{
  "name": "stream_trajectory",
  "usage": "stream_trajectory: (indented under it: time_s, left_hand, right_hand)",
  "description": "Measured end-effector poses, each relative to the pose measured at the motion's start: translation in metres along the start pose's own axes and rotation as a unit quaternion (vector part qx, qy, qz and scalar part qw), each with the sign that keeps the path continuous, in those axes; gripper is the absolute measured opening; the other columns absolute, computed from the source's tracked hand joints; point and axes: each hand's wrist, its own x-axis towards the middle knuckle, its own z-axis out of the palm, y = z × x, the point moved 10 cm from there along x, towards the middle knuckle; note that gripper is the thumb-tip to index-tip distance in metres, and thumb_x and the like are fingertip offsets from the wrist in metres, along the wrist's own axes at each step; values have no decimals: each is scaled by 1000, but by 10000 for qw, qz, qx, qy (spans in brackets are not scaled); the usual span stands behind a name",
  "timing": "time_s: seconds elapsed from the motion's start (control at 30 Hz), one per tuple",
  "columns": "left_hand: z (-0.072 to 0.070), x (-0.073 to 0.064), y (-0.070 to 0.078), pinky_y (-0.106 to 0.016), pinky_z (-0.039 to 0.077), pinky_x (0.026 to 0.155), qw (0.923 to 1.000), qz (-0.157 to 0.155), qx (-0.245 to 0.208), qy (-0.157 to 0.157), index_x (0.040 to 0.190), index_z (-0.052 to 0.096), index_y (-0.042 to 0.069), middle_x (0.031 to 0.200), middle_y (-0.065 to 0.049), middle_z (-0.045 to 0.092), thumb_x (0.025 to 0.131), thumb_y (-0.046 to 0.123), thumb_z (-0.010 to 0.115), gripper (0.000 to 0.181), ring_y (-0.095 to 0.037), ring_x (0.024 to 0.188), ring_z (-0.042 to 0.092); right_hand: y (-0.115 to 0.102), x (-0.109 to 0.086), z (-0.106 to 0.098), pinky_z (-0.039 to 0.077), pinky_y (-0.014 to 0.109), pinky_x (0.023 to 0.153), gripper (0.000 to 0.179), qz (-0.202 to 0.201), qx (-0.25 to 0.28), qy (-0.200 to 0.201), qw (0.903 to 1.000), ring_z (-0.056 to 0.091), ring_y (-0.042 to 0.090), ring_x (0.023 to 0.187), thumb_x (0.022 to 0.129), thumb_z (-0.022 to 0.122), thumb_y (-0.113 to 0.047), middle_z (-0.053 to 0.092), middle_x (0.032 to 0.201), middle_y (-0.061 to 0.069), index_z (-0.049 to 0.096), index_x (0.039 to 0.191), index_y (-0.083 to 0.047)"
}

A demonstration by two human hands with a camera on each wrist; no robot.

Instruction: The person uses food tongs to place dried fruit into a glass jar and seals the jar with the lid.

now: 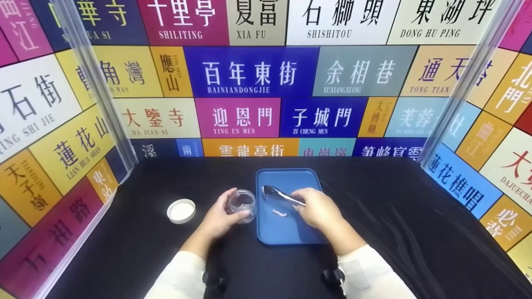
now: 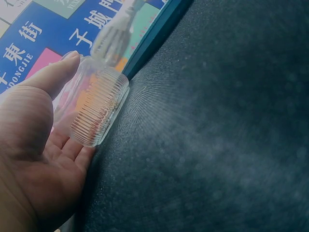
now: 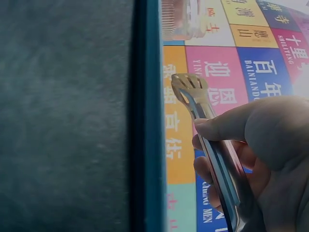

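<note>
My left hand (image 1: 221,216) grips a clear ribbed jar (image 1: 242,199), thumb on one side and fingers around the other; the jar is uncapped, with some small pale bits at its bottom. In my right hand (image 1: 319,209) is a pair of metal tongs (image 3: 219,159), pinched between thumb and fingers. The tongs' slotted ends reach left over the blue tray (image 1: 291,233), close to the jar. A small pinkish-white piece (image 1: 280,213) lies on the tray below the tongs, and another pale bit shows at their tips.
A round white lid (image 1: 181,211) lies on the black cloth (image 1: 137,249) left of my left hand. The tray's raised rim stands right beside the jar. Printed panels (image 1: 249,74) with large lettering wall off the back and both sides.
</note>
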Motion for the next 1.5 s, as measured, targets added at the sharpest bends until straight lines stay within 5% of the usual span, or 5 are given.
stream_trajectory:
  time_s: [0.63, 1.2, 1.5]
  left_hand:
    - [1, 3, -3, -57, 39, 128, 10000, -34, 34, -3, 161, 44, 10, 161, -16, 56, 88, 28, 90, 88, -36, 152, 51]
    - [1, 1, -1, -57, 44, 124, 9999, -40, -104, -8, 161, 44, 8, 160, -19, 56, 89, 26, 89, 87, -39, 146, 57]
    - [-1, 1, -2, -59, 42, 124, 9999, -107, 48, 63, 160, 45, 11, 157, -18, 58, 88, 29, 90, 87, -39, 145, 57]
  right_hand:
    - [-30, -12, -28, 57, 48, 109, 37, -390, 119, 466, 9981, 71, 26, 126, 94, 80, -15, 77, 129, 0, 77, 129, -27]
    - [-60, -23, -22, 60, 42, 101, 37, -602, 291, 319, 9973, 71, 19, 109, 95, 80, -15, 77, 116, -6, 78, 128, -32]
    - [-64, -25, -24, 59, 43, 104, 37, -751, 269, 391, 9960, 72, 20, 115, 94, 81, -16, 78, 122, -5, 78, 129, -31]
